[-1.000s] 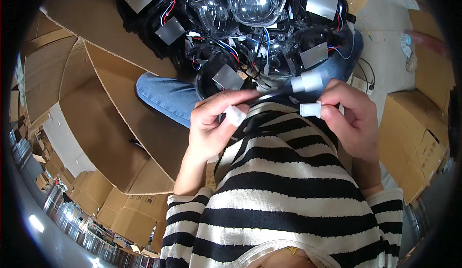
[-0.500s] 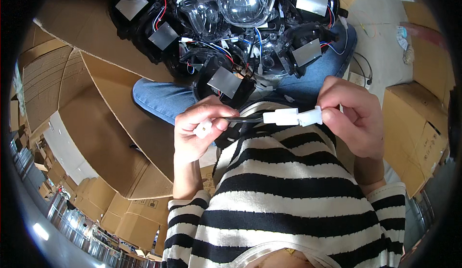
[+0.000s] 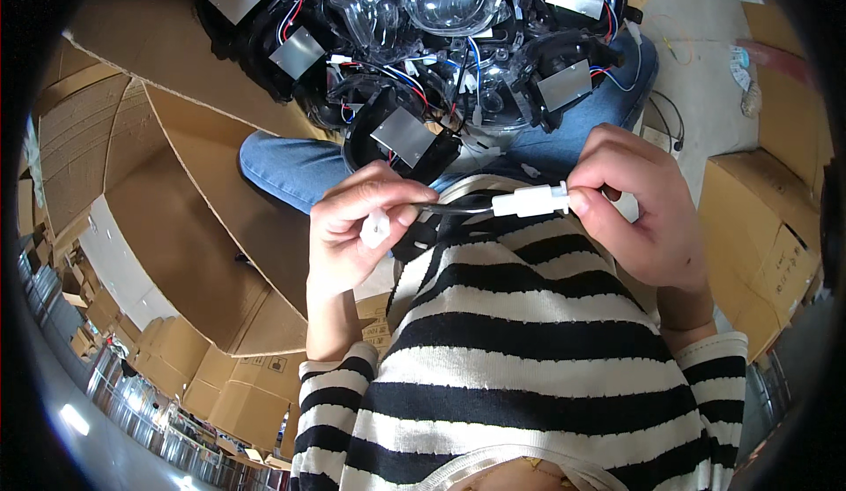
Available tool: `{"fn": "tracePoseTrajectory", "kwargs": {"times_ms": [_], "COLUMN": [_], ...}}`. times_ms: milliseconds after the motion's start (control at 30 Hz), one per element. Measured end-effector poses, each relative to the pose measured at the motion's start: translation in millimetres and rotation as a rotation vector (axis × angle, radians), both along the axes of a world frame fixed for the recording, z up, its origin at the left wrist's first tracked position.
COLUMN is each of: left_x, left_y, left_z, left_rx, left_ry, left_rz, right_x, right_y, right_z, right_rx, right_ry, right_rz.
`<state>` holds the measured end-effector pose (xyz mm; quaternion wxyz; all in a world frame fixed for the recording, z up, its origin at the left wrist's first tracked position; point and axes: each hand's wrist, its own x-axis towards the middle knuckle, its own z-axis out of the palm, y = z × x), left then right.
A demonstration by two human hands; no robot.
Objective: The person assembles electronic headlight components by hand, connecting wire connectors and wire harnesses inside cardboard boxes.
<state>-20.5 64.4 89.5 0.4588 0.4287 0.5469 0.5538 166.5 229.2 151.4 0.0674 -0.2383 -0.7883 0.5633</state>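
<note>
My left hand (image 3: 348, 235) is closed in a pinch on a short black cable (image 3: 463, 210). A small white plug (image 3: 375, 228) shows between its thumb and curled fingers. At the cable's right end is a white plastic connector (image 3: 527, 201) in two joined halves. The thumb and forefinger of my right hand (image 3: 639, 213) pinch that connector's far end; its other fingers are curled. The cable runs nearly level between both hands, just above my striped top.
Several headlight units (image 3: 449, 2) with clear lenses, metal plates and loose coloured wires are heaped ahead, over my legs. A large open cardboard box (image 3: 194, 253) stands at the left. Another carton (image 3: 753, 244) is at the right, near a black cord (image 3: 674, 125) on the floor.
The two halves of the white connector have come closer together, so it looks shorter and straighter. My right hand has shifted slightly left and up; my left hand has shifted slightly left.
</note>
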Motion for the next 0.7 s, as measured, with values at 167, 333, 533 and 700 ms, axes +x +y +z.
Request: {"fn": "tracePoseTrajectory", "kwargs": {"times_ms": [167, 333, 533, 700], "left_x": [-1, -51, -139, -201], "left_y": [-14, -99, -173, -226], "left_z": [17, 56, 112, 17], "left_rx": [-0.105, 0.244, 0.498, -0.012], "left_ry": [-0.128, -0.201, 0.557, 0.597], "left_rz": [0.218, 0.844, 1.530, 1.393], "right_x": [6, 18, 23, 19], "right_y": [7, 6, -5, -8], "right_z": [-3, 1, -10, -15], "right_rx": [-0.155, -0.190, -0.279, -0.257], "right_ry": [0.085, 0.106, 0.039, 0.040], "right_rz": [-0.081, -0.160, -0.100, -0.042]}}
